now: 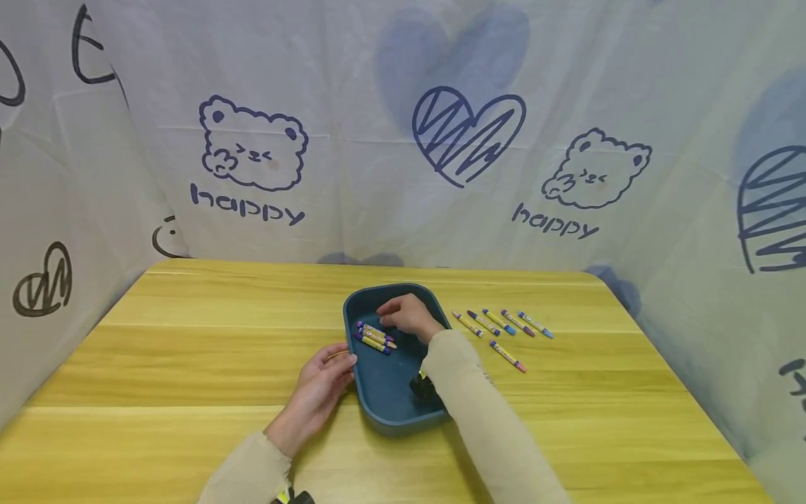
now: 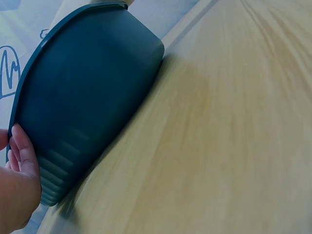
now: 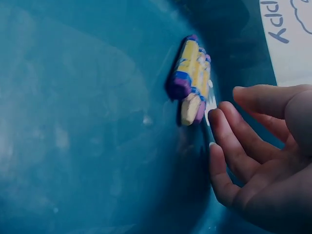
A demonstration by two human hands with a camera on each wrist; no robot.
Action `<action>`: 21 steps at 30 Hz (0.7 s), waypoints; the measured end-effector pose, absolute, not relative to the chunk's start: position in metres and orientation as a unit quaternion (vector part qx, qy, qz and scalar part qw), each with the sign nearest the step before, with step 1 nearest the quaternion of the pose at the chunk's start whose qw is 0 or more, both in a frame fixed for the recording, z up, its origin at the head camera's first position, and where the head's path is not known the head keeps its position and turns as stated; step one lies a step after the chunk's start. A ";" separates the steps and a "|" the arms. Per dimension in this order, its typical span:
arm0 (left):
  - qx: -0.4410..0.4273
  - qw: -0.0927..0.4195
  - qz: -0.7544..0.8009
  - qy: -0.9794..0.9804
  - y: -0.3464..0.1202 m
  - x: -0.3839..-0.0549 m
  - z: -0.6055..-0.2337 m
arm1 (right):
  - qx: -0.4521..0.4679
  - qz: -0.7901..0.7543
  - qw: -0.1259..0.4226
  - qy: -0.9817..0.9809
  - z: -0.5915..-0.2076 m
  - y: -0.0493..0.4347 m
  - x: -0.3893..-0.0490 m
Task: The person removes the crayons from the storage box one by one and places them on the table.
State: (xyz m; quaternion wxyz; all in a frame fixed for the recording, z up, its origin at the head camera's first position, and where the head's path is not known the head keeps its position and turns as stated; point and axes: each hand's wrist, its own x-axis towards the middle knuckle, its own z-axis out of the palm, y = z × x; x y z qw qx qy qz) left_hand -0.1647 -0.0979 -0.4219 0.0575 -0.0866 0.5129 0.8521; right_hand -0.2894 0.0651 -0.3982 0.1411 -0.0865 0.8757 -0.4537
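Note:
A dark blue-green tray [image 1: 403,413] with rounded corners stands on the table. My left hand [image 1: 324,381] holds its left rim; in the left wrist view, the fingers [image 2: 24,146] lie against the outer wall near the rim. Several yellow-wrapped crayons [image 1: 373,343] lie side by side in the tray by its left wall, with purple and pale tips. Inside the tray, near the far end, is my right hand [image 1: 409,315]. Its fingers [image 3: 226,131] are loosely bent beside the crayons [image 3: 187,73] and the thumb is apart from them, with nothing held between.
Right of the tray, several more crayons [image 1: 500,322] lie in a slanted row on the wooden table [image 1: 189,336]. A single crayon [image 1: 507,356] lies nearer me. White cloth [image 1: 352,196] with drawn bears and hearts hangs behind the table and at its sides.

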 end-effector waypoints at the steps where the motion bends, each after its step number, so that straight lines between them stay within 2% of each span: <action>1: -0.086 0.058 0.852 0.512 -0.098 -0.165 -0.422 | -0.089 -0.450 0.143 0.877 -0.399 0.065 -0.289; 21: -0.084 0.050 0.857 0.506 -0.096 -0.165 -0.422 | -0.123 -0.409 0.145 0.892 -0.405 0.061 -0.286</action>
